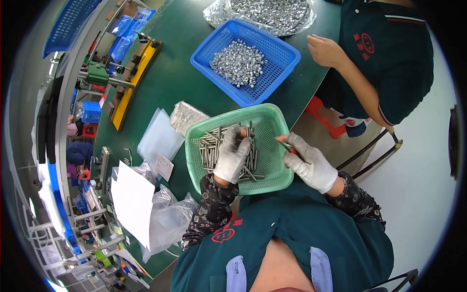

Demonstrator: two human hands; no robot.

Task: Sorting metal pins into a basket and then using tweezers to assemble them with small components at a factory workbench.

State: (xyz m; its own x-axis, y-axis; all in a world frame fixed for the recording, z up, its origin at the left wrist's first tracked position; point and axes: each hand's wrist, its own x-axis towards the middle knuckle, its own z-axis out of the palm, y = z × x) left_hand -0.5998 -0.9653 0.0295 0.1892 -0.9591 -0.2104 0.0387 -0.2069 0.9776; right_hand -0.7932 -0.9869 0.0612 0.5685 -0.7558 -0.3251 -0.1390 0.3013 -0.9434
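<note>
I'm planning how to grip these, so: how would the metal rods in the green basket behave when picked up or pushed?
The metal rods look stiff, thin and round, so they would likely roll or slide when pushed. Their shiny surface suggests some slip, even against the gloved left hand resting on them. Lying crisscrossed in the green basket, one lifted may drag its neighbours.

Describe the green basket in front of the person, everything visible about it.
The green basket looks like moulded plastic, a shallow rectangular tray with rounded corners and perforated mesh walls and floor. It sits tilted at the near edge of the dark green table, just before the person's chest. It holds a loose pile of slim metal rods. The gloved left hand reaches into it among the rods; the gloved right hand is at its right rim.
</note>
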